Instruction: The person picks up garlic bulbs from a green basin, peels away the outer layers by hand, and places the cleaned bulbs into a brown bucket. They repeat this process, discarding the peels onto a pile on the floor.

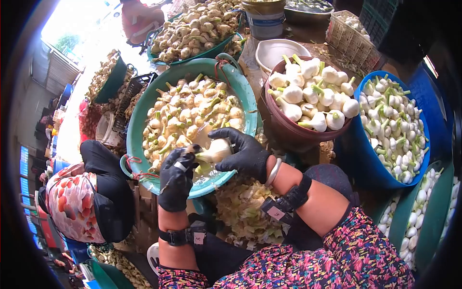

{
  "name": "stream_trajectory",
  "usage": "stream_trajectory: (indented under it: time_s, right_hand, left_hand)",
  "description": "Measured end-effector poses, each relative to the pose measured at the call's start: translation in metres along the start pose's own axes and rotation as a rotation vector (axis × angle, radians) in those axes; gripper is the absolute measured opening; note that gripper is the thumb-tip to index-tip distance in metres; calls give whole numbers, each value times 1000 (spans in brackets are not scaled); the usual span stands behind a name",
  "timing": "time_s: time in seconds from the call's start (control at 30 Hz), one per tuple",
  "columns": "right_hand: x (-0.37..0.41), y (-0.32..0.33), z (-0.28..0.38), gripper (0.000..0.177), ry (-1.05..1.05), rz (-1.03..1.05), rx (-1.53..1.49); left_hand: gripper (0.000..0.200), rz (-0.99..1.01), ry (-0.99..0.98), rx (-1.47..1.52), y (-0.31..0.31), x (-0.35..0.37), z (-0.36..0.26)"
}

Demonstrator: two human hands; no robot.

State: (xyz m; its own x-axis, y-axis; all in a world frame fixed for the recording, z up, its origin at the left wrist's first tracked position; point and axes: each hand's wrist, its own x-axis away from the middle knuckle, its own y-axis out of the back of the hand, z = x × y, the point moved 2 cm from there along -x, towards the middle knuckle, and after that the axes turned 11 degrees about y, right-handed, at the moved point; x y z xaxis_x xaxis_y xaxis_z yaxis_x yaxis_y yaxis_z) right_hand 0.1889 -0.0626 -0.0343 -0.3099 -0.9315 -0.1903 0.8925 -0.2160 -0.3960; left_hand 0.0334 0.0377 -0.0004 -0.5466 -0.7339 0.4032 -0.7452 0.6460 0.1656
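Over the near rim of a green tub, both of my hands in dark gloves are at one garlic bulb with a thick pale stem. My right hand curls round the bulb's right side, thumb below and fingers above. Closed at the stem end is my left hand, with a white band round one finger; I cannot tell whether it also grips a small tool. A loose pale green skin hangs below the stem. Many garlic bulbs with cut stems sit in water in the tub.
Right of the tub, a maroon bucket is heaped with clean white garlic, beside a blue barrel of more. Peeled skins pile up below my hands. A person in a floral head covering sits at left. Behind stands a white basin.
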Motion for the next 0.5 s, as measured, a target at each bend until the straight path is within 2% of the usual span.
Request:
stream_trajectory:
  time_s: [0.03,0.07,0.1,0.13,0.2,0.23,0.27,0.33,0.4,0.47,0.5]
  right_hand:
    - [3,4,3,65,-72,-67,-94]
    - [1,12,-7,62,8,-147,-9]
    - [2,16,-2,62,-42,-175,-56]
    - [4,20,3,62,-94,-203,-104]
    - [4,19,13,64,-83,-190,-89]
    - [4,18,14,63,-78,-181,-121]
    - [4,15,14,63,-78,-175,-154]
    - [9,5,14,62,-86,-154,-154]
    - [11,-9,15,63,-43,-41,-266]
    - [10,-12,6,64,-37,-40,-279]
    - [10,-10,4,64,-18,-51,-188]
  left_hand:
    - [19,-1,-48,292,3,3,4]
    - [18,1,-97,586,6,4,10]
    - [17,24,15,560,18,-2,26]
    - [20,186,-355,-70,23,-4,32]
    - [23,116,-12,-286,0,13,31]
    - [35,-4,-422,-769,2,8,39]
    - [35,-8,-416,-768,-3,10,33]
    - [33,97,-21,144,-16,13,21]
    - [28,218,-116,420,-17,9,19]
    - [25,71,-179,341,-19,6,16]
    - [25,70,-177,340,-19,6,15]
